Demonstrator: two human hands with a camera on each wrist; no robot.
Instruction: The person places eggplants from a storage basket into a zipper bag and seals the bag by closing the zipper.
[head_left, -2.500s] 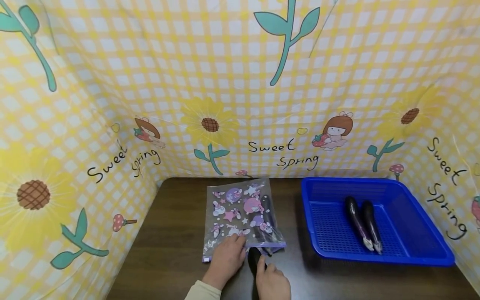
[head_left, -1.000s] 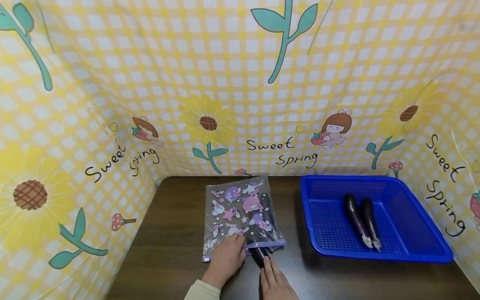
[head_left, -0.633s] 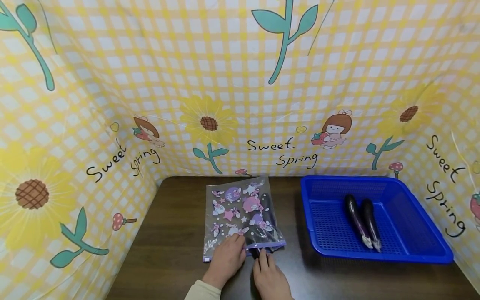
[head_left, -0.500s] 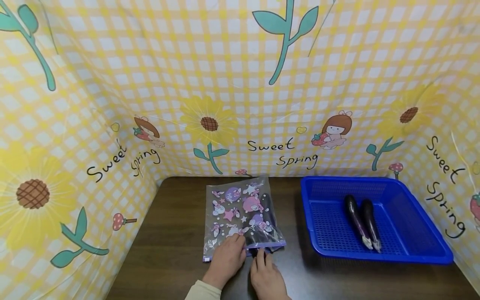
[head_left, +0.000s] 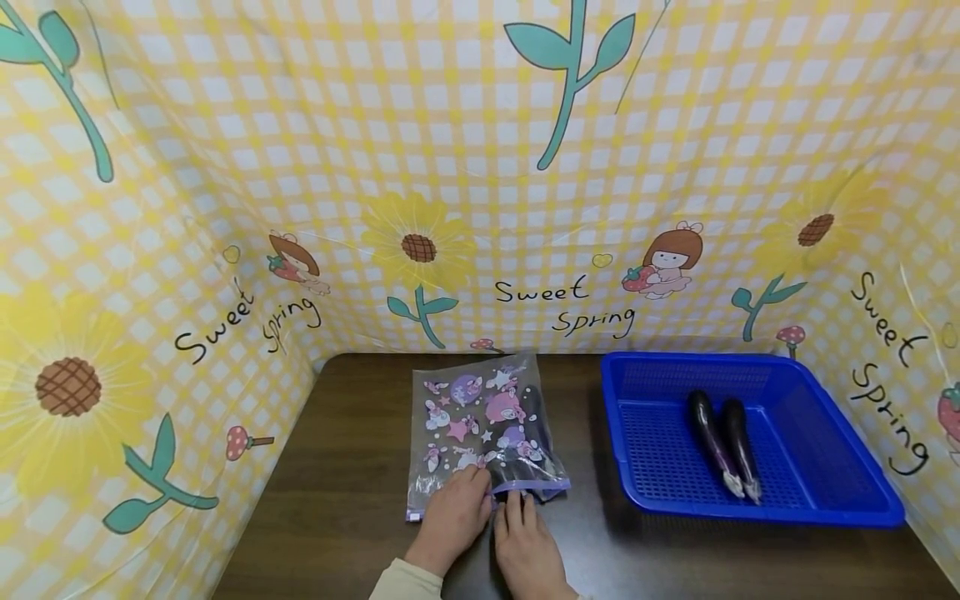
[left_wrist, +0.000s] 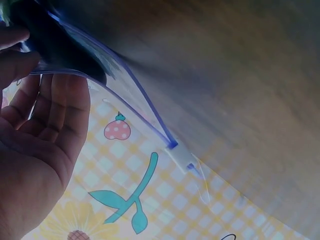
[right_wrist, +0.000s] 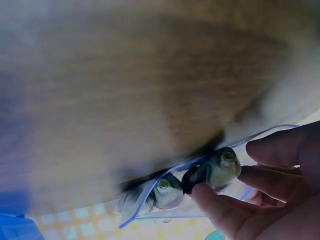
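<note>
In the head view a clear slider zip bag (head_left: 480,417) with pink and purple cartoon prints lies on the table. My left hand (head_left: 453,517) pinches its mouth rim, thumb inside and fingers outside. The purple rim gapes in the left wrist view, with a dark eggplant (left_wrist: 55,40) in the mouth. My right hand (head_left: 528,546) presses at the mouth with extended fingers. In the right wrist view its fingertips touch the green stem end of an eggplant (right_wrist: 222,167), while the thumb stands slightly apart. Another eggplant's stem end (right_wrist: 167,190) sits beside it inside the bag.
A blue plastic basket (head_left: 765,514) stands at the right of the table. Two eggplants (head_left: 708,437) lie side by side in it. The brown wooden table (head_left: 330,467) is enclosed by a yellow checked cloth (head_left: 525,217).
The eggplant under my right hand has slid forward into the bag. My right hand has moved forward and left to the bag's mouth. My left hand has stayed at the rim.
</note>
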